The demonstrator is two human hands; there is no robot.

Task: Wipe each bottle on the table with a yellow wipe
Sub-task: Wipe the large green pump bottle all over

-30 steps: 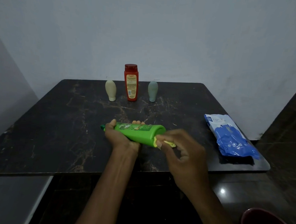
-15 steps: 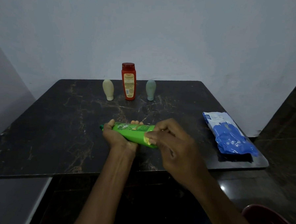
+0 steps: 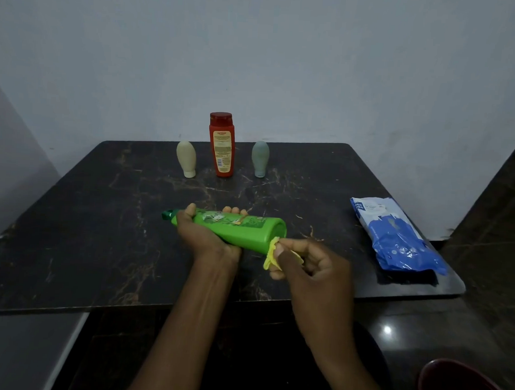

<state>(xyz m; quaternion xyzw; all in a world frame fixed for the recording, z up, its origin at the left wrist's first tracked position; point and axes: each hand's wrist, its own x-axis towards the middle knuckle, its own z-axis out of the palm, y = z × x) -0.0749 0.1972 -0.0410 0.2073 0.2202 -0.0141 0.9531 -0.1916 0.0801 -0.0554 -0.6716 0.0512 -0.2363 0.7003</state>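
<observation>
Shift toward 3 o'clock: right hand (image 3: 312, 269) now pinches crumpled yellow wipe (image 3: 270, 255) at base of green plastic bottle (image 3: 248, 230); left hand (image 3: 206, 240) grips it.

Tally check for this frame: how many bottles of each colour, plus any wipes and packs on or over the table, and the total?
Green bottle: 1
Red bottle: 1
Cream bottle: 1
Grey-green bottle: 1
Yellow wipe: 1
Blue pack: 1
Total: 6
</observation>
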